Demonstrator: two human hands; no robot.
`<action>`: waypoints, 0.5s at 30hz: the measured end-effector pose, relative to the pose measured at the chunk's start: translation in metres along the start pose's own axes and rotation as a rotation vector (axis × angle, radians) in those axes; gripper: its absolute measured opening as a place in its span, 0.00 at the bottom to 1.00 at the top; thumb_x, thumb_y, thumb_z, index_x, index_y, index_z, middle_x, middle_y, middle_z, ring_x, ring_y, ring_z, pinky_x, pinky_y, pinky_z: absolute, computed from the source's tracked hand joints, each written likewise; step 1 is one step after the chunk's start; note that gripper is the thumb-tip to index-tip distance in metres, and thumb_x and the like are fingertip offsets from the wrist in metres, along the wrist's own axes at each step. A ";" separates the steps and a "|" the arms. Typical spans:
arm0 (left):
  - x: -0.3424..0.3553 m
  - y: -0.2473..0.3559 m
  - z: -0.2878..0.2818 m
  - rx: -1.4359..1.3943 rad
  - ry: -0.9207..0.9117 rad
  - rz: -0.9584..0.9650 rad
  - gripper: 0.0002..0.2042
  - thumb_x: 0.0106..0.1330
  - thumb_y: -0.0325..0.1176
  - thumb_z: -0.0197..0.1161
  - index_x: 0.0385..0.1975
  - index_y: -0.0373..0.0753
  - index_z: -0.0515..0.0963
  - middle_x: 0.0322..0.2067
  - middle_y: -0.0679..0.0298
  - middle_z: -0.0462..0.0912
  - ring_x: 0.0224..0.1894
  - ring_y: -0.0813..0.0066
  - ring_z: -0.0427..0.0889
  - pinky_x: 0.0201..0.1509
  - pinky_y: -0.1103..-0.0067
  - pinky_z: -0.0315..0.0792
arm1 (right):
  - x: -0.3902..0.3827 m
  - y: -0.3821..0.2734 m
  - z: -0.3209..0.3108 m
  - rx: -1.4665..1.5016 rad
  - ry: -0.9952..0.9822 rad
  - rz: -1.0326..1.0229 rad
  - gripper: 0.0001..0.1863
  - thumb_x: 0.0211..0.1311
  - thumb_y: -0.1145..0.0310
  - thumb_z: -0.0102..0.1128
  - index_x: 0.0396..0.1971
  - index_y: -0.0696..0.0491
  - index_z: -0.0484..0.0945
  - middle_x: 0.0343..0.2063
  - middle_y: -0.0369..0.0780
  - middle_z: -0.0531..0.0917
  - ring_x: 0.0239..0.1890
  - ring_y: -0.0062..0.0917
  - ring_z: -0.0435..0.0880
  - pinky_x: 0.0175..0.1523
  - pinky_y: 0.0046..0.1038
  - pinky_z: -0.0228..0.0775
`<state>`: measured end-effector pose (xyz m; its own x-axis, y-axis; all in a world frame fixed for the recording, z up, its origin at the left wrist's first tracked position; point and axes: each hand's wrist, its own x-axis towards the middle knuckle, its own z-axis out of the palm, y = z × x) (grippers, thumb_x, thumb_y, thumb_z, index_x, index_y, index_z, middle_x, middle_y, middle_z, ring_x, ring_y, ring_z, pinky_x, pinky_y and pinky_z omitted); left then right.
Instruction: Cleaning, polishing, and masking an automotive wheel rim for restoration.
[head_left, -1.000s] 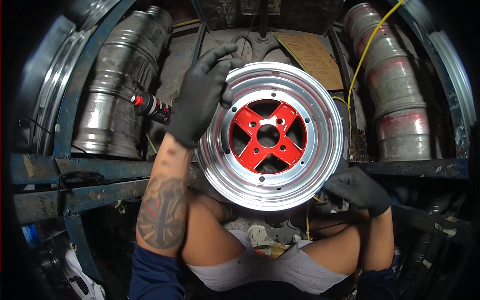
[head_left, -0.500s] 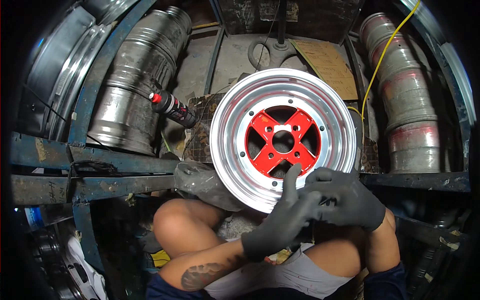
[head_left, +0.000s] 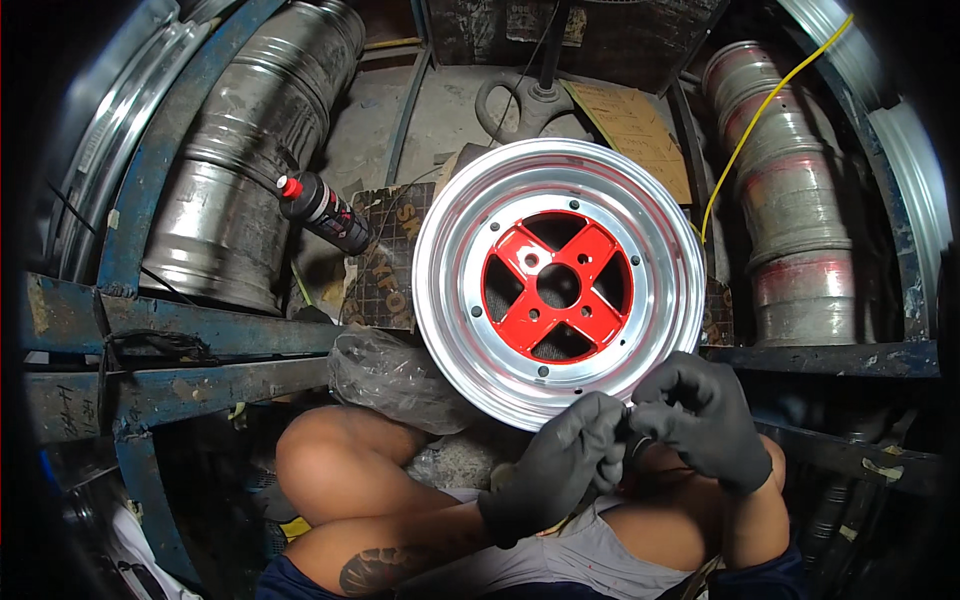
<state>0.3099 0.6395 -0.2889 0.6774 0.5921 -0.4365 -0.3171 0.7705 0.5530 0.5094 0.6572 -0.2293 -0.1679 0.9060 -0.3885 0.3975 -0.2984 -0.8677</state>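
A polished silver wheel rim (head_left: 447,300) with a glossy red four-spoke centre (head_left: 520,323) lies face up in front of me. Dark round heads fill several of the small holes round its centre; the holes at the lower right look bare. Just off the rim's near right edge, both gloved hands meet with fingertips almost touching. My left hand (head_left: 560,460) is closed in a pinch, and so is my right hand (head_left: 705,420). Something tiny, pale and dark, shows between the fingertips, too small to name.
A black bottle with a red cap (head_left: 325,215) stands left of the rim, near a clear plastic bag (head_left: 385,375). Stacked metal barrels (head_left: 240,150) flank the left, more (head_left: 800,220) the right. Blue steel bars (head_left: 220,335), cardboard (head_left: 635,130) and a yellow cable (head_left: 735,160) surround the spot.
My left thumb has come down off the rim's face, and both hands have turned into fingertip pinches nearer the rim's edge. The whole view has shifted slightly.
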 end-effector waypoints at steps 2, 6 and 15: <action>-0.002 -0.003 -0.004 0.025 -0.088 0.021 0.11 0.82 0.41 0.47 0.45 0.40 0.70 0.33 0.71 0.73 0.29 0.85 0.70 0.33 0.85 0.68 | -0.005 0.005 0.009 0.179 0.067 -0.109 0.07 0.59 0.73 0.71 0.32 0.59 0.81 0.28 0.34 0.83 0.31 0.13 0.79 0.38 0.21 0.74; -0.003 0.008 0.013 0.114 0.023 0.136 0.11 0.82 0.40 0.47 0.41 0.41 0.72 0.27 0.74 0.69 0.26 0.89 0.65 0.28 0.86 0.64 | -0.005 0.031 0.009 0.222 0.111 -0.269 0.06 0.60 0.77 0.68 0.36 0.59 0.82 0.32 0.38 0.85 0.35 0.19 0.84 0.40 0.23 0.75; 0.008 0.029 0.005 0.390 0.108 -0.076 0.17 0.82 0.45 0.41 0.33 0.41 0.68 0.22 0.72 0.64 0.25 0.84 0.63 0.30 0.81 0.63 | 0.011 0.056 0.012 -0.134 0.098 -0.689 0.12 0.54 0.77 0.72 0.39 0.57 0.82 0.34 0.43 0.84 0.37 0.34 0.85 0.41 0.31 0.77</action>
<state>0.3098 0.6654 -0.2729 0.6086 0.5749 -0.5469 0.0204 0.6777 0.7350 0.5187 0.6468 -0.2857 -0.3415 0.9000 0.2708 0.3388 0.3866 -0.8577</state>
